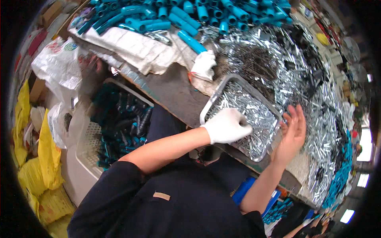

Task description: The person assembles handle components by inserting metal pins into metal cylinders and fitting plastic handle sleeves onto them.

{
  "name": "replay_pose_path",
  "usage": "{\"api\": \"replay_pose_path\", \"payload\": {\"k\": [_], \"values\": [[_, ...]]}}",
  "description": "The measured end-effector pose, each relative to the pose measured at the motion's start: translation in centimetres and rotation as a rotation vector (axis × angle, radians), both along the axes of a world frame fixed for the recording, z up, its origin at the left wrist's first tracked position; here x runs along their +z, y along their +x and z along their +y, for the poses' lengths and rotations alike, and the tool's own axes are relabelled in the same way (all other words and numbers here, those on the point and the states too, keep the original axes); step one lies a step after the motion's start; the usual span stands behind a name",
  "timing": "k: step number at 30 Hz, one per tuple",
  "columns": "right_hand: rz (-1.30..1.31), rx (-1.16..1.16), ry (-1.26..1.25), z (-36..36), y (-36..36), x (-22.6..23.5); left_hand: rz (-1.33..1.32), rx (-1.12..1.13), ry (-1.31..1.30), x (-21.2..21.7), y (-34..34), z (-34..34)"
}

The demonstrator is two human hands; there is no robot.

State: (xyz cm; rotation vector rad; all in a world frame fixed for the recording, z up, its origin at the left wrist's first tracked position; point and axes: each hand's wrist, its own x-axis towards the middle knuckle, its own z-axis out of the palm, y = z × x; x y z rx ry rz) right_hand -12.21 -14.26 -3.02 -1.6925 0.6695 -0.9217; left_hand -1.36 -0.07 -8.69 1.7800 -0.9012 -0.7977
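Note:
My left hand (229, 127) wears a white glove and is over a grey tray (208, 104) full of small silver metal pins (256, 119). Its fingers curl closed, and what they hold, if anything, is hidden. Just beyond the tray's right rim, my bare right hand (293, 133) is raised with its fingers apart and slightly bent; nothing shows in it. Behind and beside it spreads a large heap of shiny metal parts (317, 131). A dark brown mesh-like bunch (256, 61) lies past the tray's far side.
Teal tubes (202, 14) are piled at the far edge, near a single teal tube (191, 42) and a crumpled white glove (204, 65). On the left, a pale basket (88, 141) holds black and teal pieces. Yellow bags (49, 154) lie farther left. Another person's arm (295, 231) shows lower right.

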Motion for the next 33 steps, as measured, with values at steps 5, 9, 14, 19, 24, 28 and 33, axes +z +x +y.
{"api": "replay_pose_path", "payload": {"k": [5, 9, 14, 19, 24, 28, 33], "values": [[0.292, 0.621, -0.475, 3.1, 10.5, 2.4, -0.002, 0.062, 0.002, 0.0, 0.0, 0.5], [0.367, 0.88, -0.952, 4.9, 19.3, -0.2, -0.078, 0.052, -0.08, -1.6, -0.3, -0.1], [0.511, 0.847, -1.112, 6.3, 27.6, -3.3, -0.126, 0.034, -0.199, -1.6, -0.3, -0.4], [0.727, 0.795, -0.987, 7.9, 29.2, -4.6, -0.294, 0.1, -0.416, -4.4, -0.6, -1.2], [0.048, 0.548, -0.992, 6.1, 25.6, -0.4, -0.184, -0.012, -0.24, -1.3, -0.4, 0.2], [-0.025, 0.455, -0.595, 4.3, 16.7, 6.3, -0.046, 0.039, -0.078, -2.0, -0.1, -0.2], [-0.069, 0.37, -0.265, -0.2, 2.7, 7.1, -0.007, -0.01, -0.044, -1.0, 0.8, 0.4]]}}
